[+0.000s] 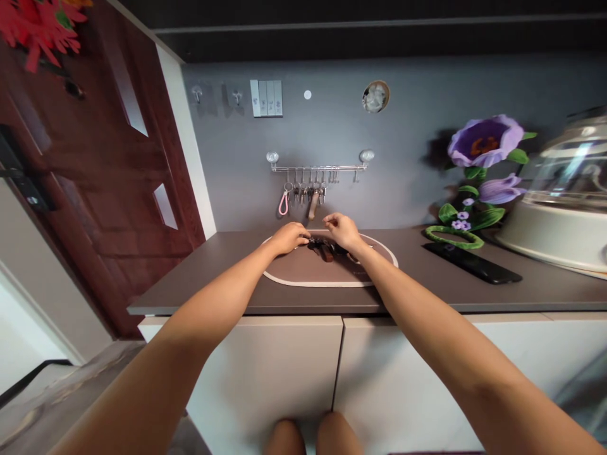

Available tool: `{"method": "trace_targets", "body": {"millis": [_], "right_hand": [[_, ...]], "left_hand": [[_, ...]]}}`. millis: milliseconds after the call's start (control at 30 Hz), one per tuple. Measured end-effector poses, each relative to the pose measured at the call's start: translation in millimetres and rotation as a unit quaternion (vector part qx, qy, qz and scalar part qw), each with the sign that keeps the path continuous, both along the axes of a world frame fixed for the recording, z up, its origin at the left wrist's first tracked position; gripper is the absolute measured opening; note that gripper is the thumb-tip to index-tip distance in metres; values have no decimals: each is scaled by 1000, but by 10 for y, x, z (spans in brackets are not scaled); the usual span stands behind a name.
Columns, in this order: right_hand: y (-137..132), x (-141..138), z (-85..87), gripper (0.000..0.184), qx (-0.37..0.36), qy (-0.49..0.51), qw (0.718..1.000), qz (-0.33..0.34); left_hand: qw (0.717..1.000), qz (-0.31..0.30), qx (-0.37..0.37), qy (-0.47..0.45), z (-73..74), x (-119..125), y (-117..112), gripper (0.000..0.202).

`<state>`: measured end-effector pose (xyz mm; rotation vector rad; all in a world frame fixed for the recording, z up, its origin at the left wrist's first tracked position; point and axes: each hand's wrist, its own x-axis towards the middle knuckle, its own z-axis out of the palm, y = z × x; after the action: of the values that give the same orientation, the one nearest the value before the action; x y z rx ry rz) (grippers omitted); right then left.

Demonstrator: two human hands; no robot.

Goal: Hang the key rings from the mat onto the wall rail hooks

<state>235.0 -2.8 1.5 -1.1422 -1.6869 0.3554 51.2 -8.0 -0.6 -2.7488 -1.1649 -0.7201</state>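
Observation:
Both my arms reach out over a brown cabinet top [199, 278] to an oval brown tray with a white rim [303, 281]. On the tray lies a small dark bunch of keys [325, 248]. My left hand [289, 238] rests on the tray's left part with its fingers curled onto the left end of the bunch. My right hand [342, 230] hovers over the bunch's right side, its fingers bent down and pinched onto it. What each finger grips is too small to make out.
A chrome hook rail [317, 168] on the grey wall carries several key bunches, one with a pink strap [283, 203]. A black remote [472, 263] lies to the right, beside purple fabric flowers [484, 170] and a domed appliance [564, 202]. A wooden door [95, 164] stands to the left.

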Motion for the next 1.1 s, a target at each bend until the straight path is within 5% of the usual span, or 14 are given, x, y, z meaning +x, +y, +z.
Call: {"method": "trace_targets", "body": {"millis": [400,733,867,1100], "right_hand": [[62,71,-39,19,-27,-178,982,-53],[-16,34,-10,25,-34,-253,965,-51],[-38,12,-9,24,-29,-256,965,-50],[-46,-17,-13,24,-12,-254,966,-34]], "left_hand": [[998,23,10,-49,9,23,-23,22],[977,41,-60,-203,49,10,-35,20],[943,36,-122,-309,45,14,-6,18],[832,-26,-270,-484,105,34,-18,16]]}}
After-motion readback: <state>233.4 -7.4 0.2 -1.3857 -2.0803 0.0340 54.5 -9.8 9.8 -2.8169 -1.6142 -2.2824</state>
